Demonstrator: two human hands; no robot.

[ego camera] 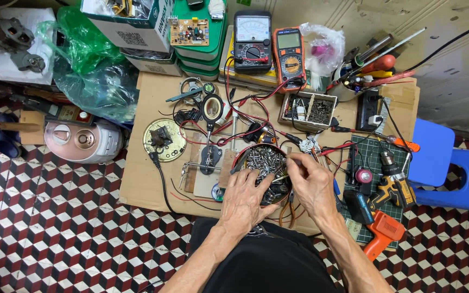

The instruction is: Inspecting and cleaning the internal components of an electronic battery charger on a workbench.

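Covering the red, white and black patterned tile floor [55, 217] is a flat brown cardboard surface [142, 184], crowded with tools and tangled red and black wires; beside it on the right stands a blue plastic stool [446, 163]; at the back edge lie a black analogue multimeter [252, 40] and an orange digital multimeter [289, 57]; near the right edge rest a yellow and black cordless drill [394, 187] and an orange power tool [382, 232]; a small divided wooden box of dark screws [308, 111] sits behind the middle; a round brass-coloured disc [164, 140] lies to the left; at the front middle sits a round red-rimmed metal tin of silvery screws [261, 163], just before the person's lap; the left hand [245, 198] lies spread over the tin's near side, fingers loose and down among the screws, grasping nothing that shows; the right hand [310, 182] hovers at the tin's right rim, its fingers [294, 163] pinched together on something too small to make out.
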